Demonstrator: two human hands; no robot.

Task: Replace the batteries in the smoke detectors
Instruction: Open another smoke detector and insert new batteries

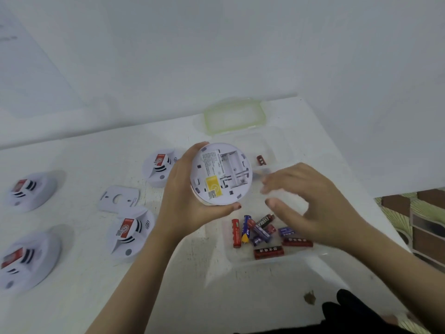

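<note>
Four smoke detectors rest face up on the white table (pixel 79 273), all to the left of the upturned detector (pixel 221 174) held above it: two at the far left (pixel 30 192) (pixel 27 260), one nearer and lower (pixel 130 233), and one just beside the holding hand (pixel 160 167). Between these lies a flat white mounting plate (pixel 118 198). The left hand (pixel 186 201) grips the upturned detector by its rim, fingers curled over the top edge and thumb under the bottom edge, so its back faces the camera with a yellow label and a battery bay that looks empty. Below and to the right of this detector, a clear plastic tray (pixel 243 260) holds a loose heap of AA batteries (pixel 258 233), red, blue and purple. One more red battery (pixel 261 160) lies in a clear compartment just right of the detector. Beyond the detector sits a green-rimmed lid (pixel 234 115). The right hand (pixel 310 203), blurred, hovers over the tray with fingers and thumb parted, apparently holding nothing.
</note>
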